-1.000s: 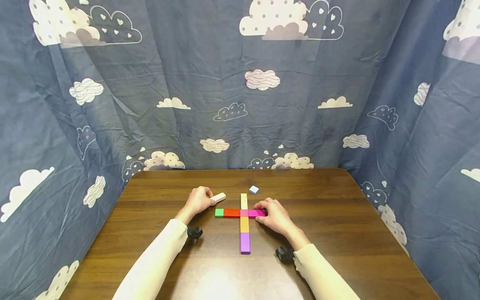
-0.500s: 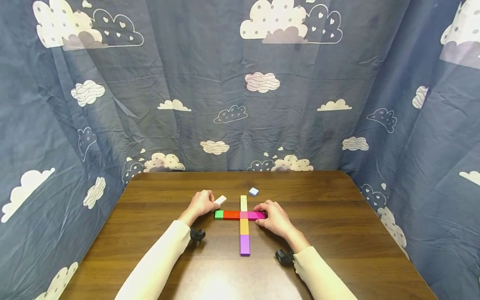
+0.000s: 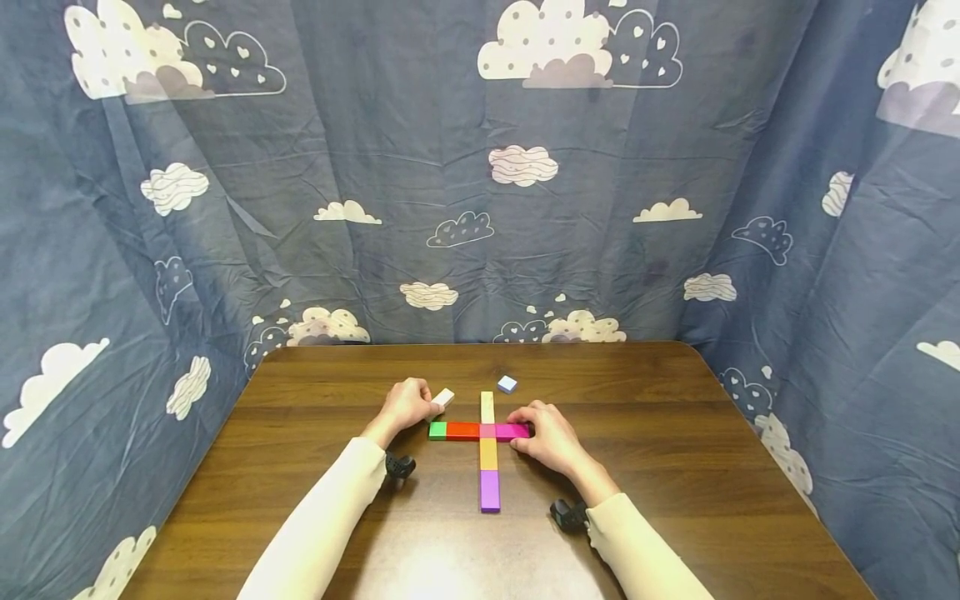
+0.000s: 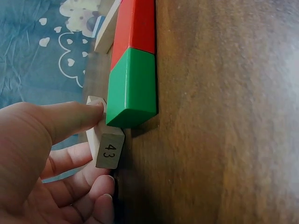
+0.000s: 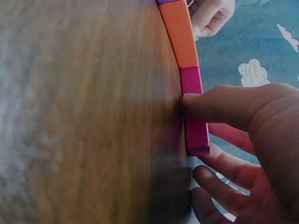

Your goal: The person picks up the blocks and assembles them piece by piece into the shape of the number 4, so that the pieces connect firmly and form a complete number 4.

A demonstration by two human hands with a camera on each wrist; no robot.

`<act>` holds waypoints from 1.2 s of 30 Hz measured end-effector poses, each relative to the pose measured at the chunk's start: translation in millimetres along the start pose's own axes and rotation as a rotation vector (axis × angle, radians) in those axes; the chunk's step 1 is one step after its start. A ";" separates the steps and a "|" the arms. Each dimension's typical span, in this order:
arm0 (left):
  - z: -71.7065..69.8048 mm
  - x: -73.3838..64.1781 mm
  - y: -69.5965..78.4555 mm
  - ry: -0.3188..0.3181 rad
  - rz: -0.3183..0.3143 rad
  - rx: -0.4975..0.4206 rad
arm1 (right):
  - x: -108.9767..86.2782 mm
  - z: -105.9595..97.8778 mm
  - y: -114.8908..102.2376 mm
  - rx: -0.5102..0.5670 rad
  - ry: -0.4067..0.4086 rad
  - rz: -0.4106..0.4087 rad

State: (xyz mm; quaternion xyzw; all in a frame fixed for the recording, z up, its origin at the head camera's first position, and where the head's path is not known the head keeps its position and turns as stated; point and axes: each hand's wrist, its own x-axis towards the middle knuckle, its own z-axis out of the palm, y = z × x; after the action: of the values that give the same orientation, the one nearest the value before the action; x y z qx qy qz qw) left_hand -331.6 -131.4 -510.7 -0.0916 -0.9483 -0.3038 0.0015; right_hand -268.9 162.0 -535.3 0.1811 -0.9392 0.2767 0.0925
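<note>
My left hand (image 3: 406,404) pinches a plain pale wooden block (image 3: 444,397) between thumb and fingers, just behind the green block (image 3: 437,431). In the left wrist view, that pale block (image 4: 109,149) has "43" printed on its end and sits right beside the green one, slanting away from me. My right hand (image 3: 549,433) grips the magenta block (image 3: 512,431), thumb on the near side. This block forms the right arm of a flat cross, with a pink square (image 3: 487,430) at the centre. A red block (image 3: 462,430) joins the green one to that square.
A pale yellow block (image 3: 487,407) makes the cross's far arm; an orange block (image 3: 488,453) and a purple block (image 3: 490,490) make the near one. A small light blue block (image 3: 507,384) lies behind. Beyond the brown table (image 3: 675,467) hangs a cloud-print curtain (image 3: 450,183).
My left hand has shifted slightly right with the pale block, which has turned to a steeper angle behind the green block. My right hand has stayed on the magenta block.
</note>
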 end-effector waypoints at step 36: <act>1.6 -3.2 -7.5 -0.020 0.039 -0.078 | -1.8 0.0 0.5 0.015 0.012 -0.001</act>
State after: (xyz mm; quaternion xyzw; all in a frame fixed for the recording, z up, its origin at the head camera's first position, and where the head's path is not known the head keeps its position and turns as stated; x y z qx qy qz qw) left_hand -329.7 -137.0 -516.6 -0.1129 -0.9337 -0.3397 -0.0056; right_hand -267.5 162.9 -536.1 0.1807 -0.9365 0.2846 0.0968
